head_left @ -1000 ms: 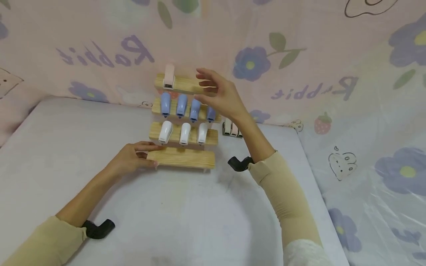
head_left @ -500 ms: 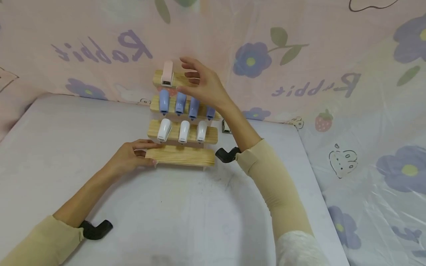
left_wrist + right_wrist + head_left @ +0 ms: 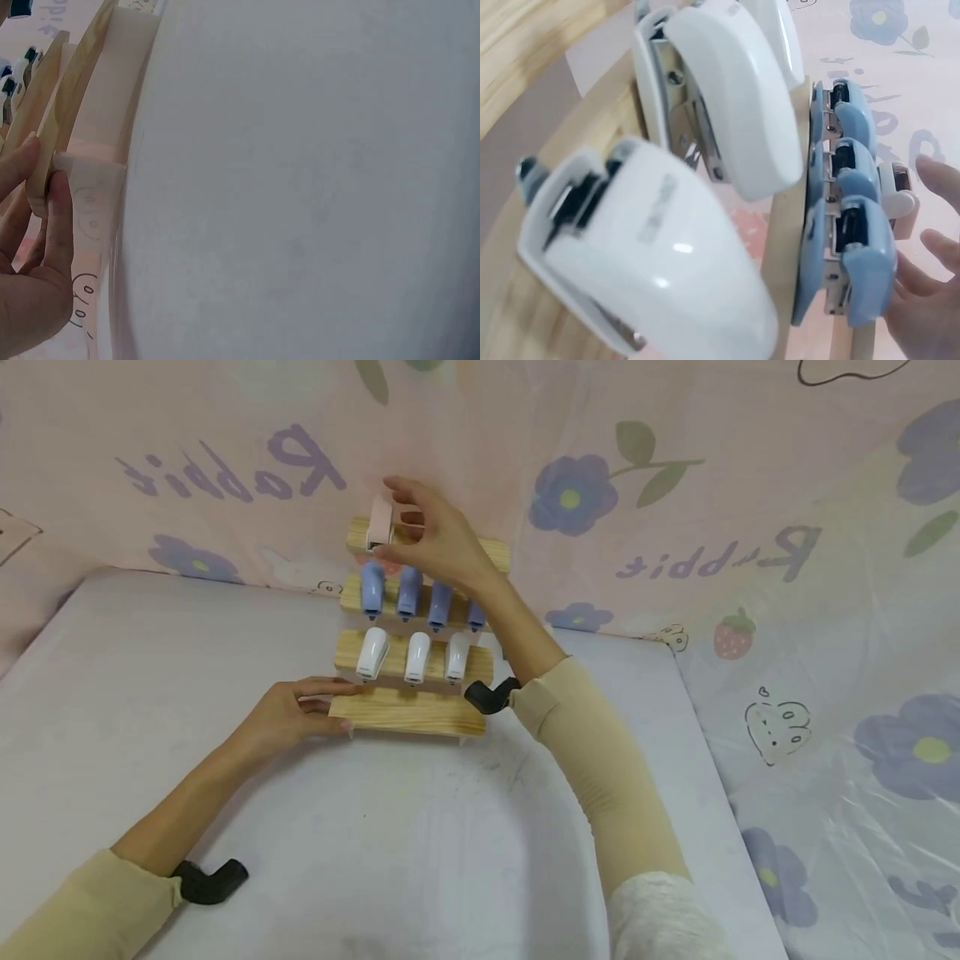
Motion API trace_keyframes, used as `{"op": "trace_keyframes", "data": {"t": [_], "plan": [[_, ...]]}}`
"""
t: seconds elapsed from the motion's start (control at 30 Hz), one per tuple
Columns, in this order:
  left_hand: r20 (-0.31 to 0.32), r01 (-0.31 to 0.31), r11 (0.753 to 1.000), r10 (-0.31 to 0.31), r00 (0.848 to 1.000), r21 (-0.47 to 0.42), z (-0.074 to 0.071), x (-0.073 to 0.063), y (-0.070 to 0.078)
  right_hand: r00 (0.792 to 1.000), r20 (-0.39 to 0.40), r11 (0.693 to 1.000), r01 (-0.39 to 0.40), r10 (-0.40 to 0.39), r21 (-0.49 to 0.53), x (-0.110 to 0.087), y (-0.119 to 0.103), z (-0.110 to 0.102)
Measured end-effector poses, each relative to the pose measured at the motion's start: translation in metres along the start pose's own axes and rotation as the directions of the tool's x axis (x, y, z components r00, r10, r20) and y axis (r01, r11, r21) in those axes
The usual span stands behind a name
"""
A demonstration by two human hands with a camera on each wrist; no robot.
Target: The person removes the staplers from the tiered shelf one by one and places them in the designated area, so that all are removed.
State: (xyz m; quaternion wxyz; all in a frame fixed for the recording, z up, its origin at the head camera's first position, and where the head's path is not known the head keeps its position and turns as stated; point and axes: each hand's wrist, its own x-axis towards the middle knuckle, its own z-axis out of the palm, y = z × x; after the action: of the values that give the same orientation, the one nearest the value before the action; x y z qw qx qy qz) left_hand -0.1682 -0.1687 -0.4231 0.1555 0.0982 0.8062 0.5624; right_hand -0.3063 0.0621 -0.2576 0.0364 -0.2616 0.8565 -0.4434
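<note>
A tiered wooden rack [image 3: 408, 712] stands against the patterned curtain. My left hand [image 3: 281, 714] pinches the left end of its lowest board; the left wrist view shows thumb and fingers on either side of that board [image 3: 71, 82]. On the top tier sits a pink stapler [image 3: 381, 517]. Close to its right side is my right hand [image 3: 438, 533], fingers spread and curved around the air beside it; contact cannot be made out. Several blue staplers [image 3: 372, 589] line the tier below, partly hidden by the right wrist. White staplers [image 3: 372, 653] stand on the tier under those.
White cloth covers the table [image 3: 420, 843]. A printed curtain [image 3: 225, 410] rises directly behind the rack. Black angled mounts [image 3: 213, 882] project from both sleeves. Blue [image 3: 870, 262] and white staplers [image 3: 667, 255] loom close in the right wrist view.
My right hand has moved left along the top tier to the pink stapler. Its forearm now covers the staplers lying right of the rack. The left hand keeps its hold on the lowest board.
</note>
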Motion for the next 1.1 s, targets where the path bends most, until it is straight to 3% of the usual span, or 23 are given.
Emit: {"op": "trace_keyframes", "data": {"t": [0.2,0.63,0.97,1.1], "plan": [[0.035,0.033,0.995,-0.030,0.999,-0.090,-0.002,-0.001,0.000,1.000,0.015,0.999,-0.026,0.026,0.018,-0.001,-0.009,0.001],[0.022,0.059,0.995,-0.057,0.998,-0.082,-0.004,0.000,0.000,0.999,-0.047,0.996,-0.002,-0.002,-0.088,0.012,0.004,0.007],[0.034,0.071,0.993,-0.068,0.997,-0.098,-0.005,-0.001,0.002,0.997,-0.072,0.988,-0.025,0.015,-0.153,0.006,0.005,0.006],[0.026,0.065,0.995,-0.063,0.998,-0.075,-0.004,0.000,0.001,0.996,-0.074,0.991,-0.055,0.046,-0.124,0.000,0.004,0.002]]}}
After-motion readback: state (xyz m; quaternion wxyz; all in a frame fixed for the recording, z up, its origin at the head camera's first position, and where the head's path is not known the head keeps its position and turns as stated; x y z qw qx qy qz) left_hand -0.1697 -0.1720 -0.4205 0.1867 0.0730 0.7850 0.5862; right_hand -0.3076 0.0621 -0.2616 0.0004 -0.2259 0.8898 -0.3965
